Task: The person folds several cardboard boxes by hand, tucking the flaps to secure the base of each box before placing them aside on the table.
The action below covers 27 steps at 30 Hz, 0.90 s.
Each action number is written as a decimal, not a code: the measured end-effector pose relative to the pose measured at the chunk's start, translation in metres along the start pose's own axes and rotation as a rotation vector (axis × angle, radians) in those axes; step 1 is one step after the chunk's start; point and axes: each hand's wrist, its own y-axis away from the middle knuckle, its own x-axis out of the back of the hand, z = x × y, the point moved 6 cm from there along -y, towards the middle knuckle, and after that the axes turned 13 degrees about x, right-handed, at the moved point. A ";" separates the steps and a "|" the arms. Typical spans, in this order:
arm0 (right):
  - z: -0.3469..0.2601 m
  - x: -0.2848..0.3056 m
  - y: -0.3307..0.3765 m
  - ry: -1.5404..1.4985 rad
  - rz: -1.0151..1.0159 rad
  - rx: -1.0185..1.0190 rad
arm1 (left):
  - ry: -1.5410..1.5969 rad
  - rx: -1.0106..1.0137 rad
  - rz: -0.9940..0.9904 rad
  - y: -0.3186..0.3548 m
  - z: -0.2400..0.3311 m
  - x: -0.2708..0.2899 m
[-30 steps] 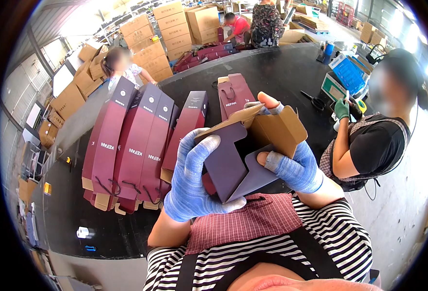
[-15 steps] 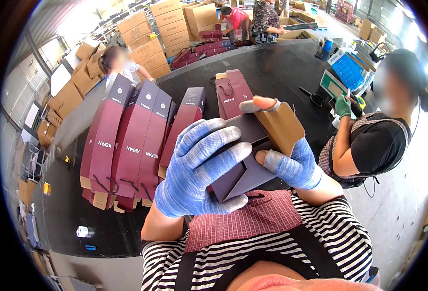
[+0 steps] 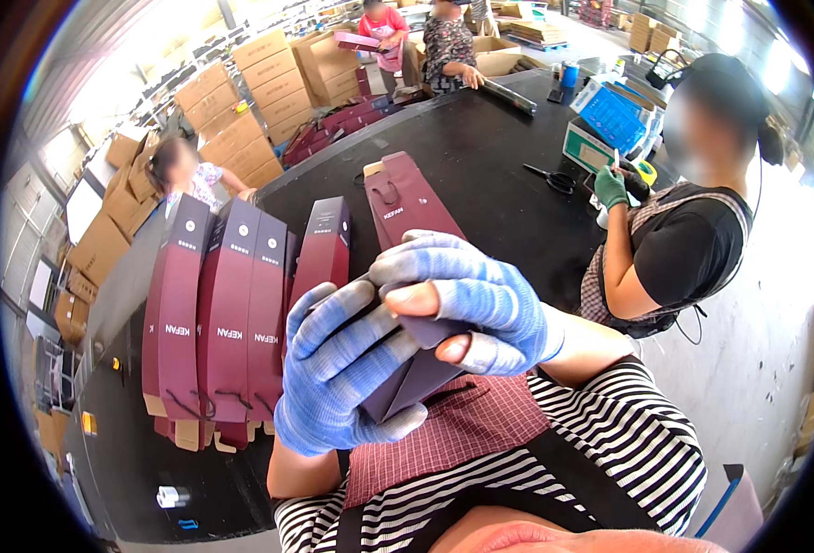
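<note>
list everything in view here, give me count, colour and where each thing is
long flat-topped table: one, black, ahead
folded cardboard box: one, dark purple, held at front centre
tall cardboard boxes: at least five, maroon with dark purple ends, left on table
corded long carton: one, maroon, middle of table
piled cartons: several, maroon, far edge
black-handled scissors: one, black, right of middle
printed box: one, blue and white, far right
small roll-like item: one, white, near left
stacked shipping cartons: many, brown, behind table
co-workers: at least four, mixed clothing, left, rear and right
left hand: one, blue glove, on box
right hand: one, blue glove, on box
</note>
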 end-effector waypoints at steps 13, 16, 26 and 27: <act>-0.002 -0.003 -0.008 -0.100 -0.040 0.026 | 0.024 0.020 0.030 -0.006 0.006 -0.002; -0.001 -0.003 -0.006 -0.069 -0.055 0.030 | 0.031 0.023 0.057 -0.001 0.003 -0.004; -0.002 0.014 0.001 0.051 0.011 -0.050 | 0.055 -0.017 0.082 -0.003 0.004 -0.004; -0.003 0.015 0.000 0.061 -0.024 -0.083 | 0.053 -0.026 0.096 -0.003 0.004 -0.005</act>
